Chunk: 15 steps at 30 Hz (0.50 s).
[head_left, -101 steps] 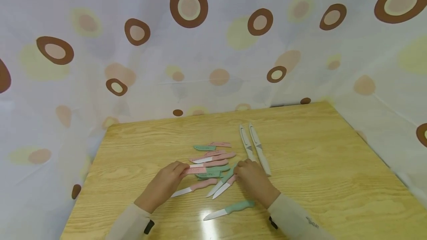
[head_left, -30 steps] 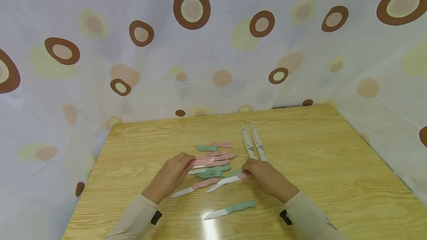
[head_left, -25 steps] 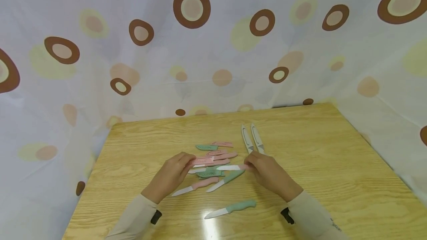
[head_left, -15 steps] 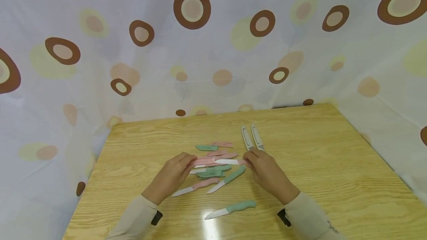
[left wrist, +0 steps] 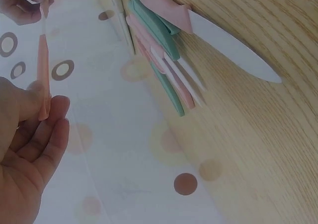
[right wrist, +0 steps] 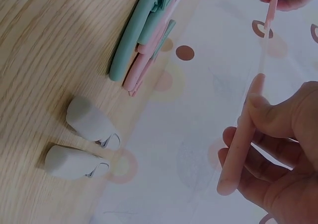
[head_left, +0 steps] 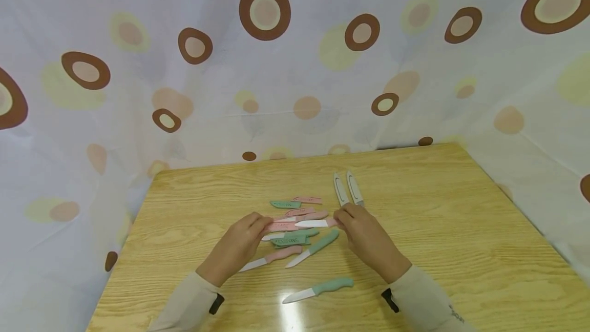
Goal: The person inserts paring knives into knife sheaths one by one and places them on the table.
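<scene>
The right hand (head_left: 371, 240) has raised its pinched pink-handled, white-bladed knife (right wrist: 240, 147). It now faces a slim pink sheath (left wrist: 43, 60) the left hand (head_left: 235, 247) pinches.

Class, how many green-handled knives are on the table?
3: the front knife, the middle knife left of the right hand, and the far knife just beyond the nearer green sheath. More may be hidden.
</scene>
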Each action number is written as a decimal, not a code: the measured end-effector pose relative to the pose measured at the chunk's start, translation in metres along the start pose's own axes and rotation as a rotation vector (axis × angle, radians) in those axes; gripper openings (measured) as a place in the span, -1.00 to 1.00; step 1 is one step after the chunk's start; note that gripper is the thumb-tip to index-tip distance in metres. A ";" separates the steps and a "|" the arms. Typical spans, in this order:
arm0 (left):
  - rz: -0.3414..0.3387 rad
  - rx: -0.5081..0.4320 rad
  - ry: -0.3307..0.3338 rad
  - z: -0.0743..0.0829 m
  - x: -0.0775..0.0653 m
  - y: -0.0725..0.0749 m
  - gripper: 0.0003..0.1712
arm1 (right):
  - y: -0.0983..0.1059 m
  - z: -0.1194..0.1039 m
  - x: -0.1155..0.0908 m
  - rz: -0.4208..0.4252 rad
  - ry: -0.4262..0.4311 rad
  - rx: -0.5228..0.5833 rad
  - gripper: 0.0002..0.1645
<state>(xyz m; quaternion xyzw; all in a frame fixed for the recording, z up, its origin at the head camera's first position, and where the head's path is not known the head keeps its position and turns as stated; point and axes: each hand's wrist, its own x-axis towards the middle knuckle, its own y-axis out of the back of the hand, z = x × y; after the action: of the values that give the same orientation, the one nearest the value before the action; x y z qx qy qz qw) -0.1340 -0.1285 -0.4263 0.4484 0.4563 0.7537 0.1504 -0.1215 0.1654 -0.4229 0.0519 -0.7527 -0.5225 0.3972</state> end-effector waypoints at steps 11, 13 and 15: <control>0.037 0.052 -0.058 0.000 -0.001 -0.007 -0.76 | -0.001 0.000 0.000 -0.004 0.041 -0.034 -0.76; 0.044 0.048 -0.059 0.000 -0.001 -0.008 -0.77 | -0.001 -0.002 0.001 -0.003 0.038 -0.018 -0.78; 0.047 0.040 -0.061 0.001 -0.001 -0.009 -0.77 | -0.001 -0.004 0.002 -0.008 0.039 -0.002 -0.80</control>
<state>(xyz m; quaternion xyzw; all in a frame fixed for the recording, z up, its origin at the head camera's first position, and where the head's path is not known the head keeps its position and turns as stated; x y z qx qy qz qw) -0.1347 -0.1235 -0.4338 0.4848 0.4559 0.7336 0.1375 -0.1202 0.1608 -0.4221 0.0648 -0.7439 -0.5239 0.4097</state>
